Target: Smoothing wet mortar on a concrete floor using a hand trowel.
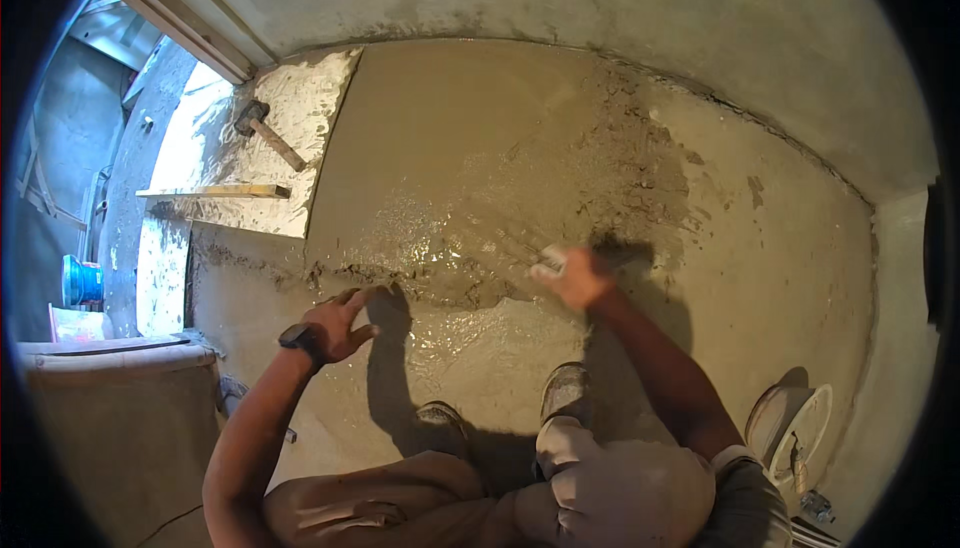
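Wet grey mortar (420, 138) covers the floor in front of me, smooth at the far side and glistening near its ragged front edge. My right hand (580, 280) is closed around what looks like a trowel (548, 262), low over the wet mortar. Its mortar-coloured blade blends into the surface and is hard to make out. To the left, my left hand (342, 326), with a dark watch at the wrist, hovers by the mortar's front edge. Its fingers are stretched, the thumb stands apart, and nothing is in it.
A mortar-smeared pale tile (325, 98) lies at the left, bearing a mallet (270, 135) and a wooden strip (215, 192). Rough, crumbly mortar (640, 163) borders the smooth bed on the right. A round white lid-like thing (805, 433) leans at lower right. Walls enclose the far and right sides.
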`<state>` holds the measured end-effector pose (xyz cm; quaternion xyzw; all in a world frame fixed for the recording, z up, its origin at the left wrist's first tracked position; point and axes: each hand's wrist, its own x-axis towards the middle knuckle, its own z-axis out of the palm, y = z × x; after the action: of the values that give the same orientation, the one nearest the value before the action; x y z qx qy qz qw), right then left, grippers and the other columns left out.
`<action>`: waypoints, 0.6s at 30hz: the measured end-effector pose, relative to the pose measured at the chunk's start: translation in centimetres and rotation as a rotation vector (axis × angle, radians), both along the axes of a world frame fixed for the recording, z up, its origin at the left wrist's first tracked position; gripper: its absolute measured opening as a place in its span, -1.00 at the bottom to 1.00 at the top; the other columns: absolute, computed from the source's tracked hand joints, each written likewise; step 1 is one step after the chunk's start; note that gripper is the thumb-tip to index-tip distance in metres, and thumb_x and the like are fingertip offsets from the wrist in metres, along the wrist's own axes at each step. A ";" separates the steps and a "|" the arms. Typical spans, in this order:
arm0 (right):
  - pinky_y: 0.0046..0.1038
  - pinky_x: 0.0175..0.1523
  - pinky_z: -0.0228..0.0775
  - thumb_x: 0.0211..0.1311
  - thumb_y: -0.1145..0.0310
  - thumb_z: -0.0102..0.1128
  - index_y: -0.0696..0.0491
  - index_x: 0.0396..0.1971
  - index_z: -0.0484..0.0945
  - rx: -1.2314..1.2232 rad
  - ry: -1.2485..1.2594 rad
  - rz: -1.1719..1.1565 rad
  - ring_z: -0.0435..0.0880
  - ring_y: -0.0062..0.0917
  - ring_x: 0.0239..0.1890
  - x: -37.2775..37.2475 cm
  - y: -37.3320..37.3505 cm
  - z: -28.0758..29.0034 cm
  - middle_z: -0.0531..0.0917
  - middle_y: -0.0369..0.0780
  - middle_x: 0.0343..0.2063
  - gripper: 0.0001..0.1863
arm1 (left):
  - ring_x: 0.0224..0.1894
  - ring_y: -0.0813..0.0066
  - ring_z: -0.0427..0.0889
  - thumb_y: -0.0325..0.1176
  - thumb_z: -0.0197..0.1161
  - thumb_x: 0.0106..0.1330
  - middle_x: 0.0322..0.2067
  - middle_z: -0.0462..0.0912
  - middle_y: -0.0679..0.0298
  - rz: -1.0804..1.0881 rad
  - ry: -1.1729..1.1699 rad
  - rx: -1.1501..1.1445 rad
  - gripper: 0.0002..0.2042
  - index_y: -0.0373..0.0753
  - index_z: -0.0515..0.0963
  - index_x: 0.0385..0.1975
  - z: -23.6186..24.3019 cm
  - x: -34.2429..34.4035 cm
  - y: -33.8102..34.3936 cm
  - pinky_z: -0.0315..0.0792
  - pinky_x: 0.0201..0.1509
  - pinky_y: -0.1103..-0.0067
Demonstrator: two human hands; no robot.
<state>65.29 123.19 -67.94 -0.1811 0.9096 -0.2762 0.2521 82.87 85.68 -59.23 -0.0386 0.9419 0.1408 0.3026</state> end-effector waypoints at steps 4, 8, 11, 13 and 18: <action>-0.22 0.15 0.43 0.26 -0.10 0.16 0.02 0.06 0.55 0.161 0.059 0.177 0.64 -0.15 0.00 2.0 -0.3 0.8 0.66 0.00 -0.12 -0.45 | 0.26 -0.11 0.38 -0.01 0.17 0.32 0.32 0.27 -0.05 -0.121 -0.018 -0.056 -0.31 -0.05 0.10 0.40 -0.2 -2.7 3.0 0.35 0.29 0.18; -0.19 -0.07 0.51 0.26 -0.08 0.15 0.01 0.03 0.55 0.044 0.351 0.110 0.69 -0.17 -0.17 -0.2 3.7 -0.5 0.69 -0.03 -0.28 -0.48 | 0.33 -0.04 0.31 -0.01 0.14 0.33 0.38 0.19 0.05 -0.202 0.060 -0.085 -0.30 -0.01 0.06 0.42 -0.8 -2.9 4.5 0.33 0.31 0.19; -0.19 -0.21 0.52 0.23 -0.06 0.21 0.02 -0.01 0.57 0.376 0.271 -0.164 0.71 -0.19 -0.33 -2.2 4.0 1.1 0.69 -0.07 -0.39 -0.50 | 0.35 -0.03 0.28 -0.01 0.14 0.33 0.40 0.15 0.07 -0.194 -0.041 -0.109 -0.28 0.03 0.01 0.44 -0.1 -3.0 6.3 0.32 0.32 0.19; -0.18 -0.23 0.52 0.21 -0.06 0.22 0.02 -0.03 0.59 0.191 0.309 -0.196 0.70 -0.19 -0.37 -1.3 4.2 0.9 0.69 -0.06 -0.41 -0.50 | 0.35 -0.04 0.27 0.00 0.13 0.33 0.41 0.13 0.08 -0.176 -0.132 -0.118 -0.27 0.05 -0.02 0.45 0.0 -3.0 6.6 0.31 0.33 0.19; -0.19 -0.27 0.53 0.20 -0.06 0.23 0.04 -0.10 0.64 -0.087 0.479 -0.064 0.70 -0.19 -0.44 3.0 3.4 -1.4 0.69 -0.07 -0.47 -0.52 | 0.37 -0.08 0.24 -0.04 0.20 0.29 0.41 0.13 0.05 -0.171 -0.120 -0.042 -0.23 0.08 -0.04 0.45 -1.1 -1.5 5.2 0.26 0.37 0.15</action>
<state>68.27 126.62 -69.31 -0.2232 0.9360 -0.2721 0.0121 81.33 90.84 -60.38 0.0271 0.9247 0.0924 0.3684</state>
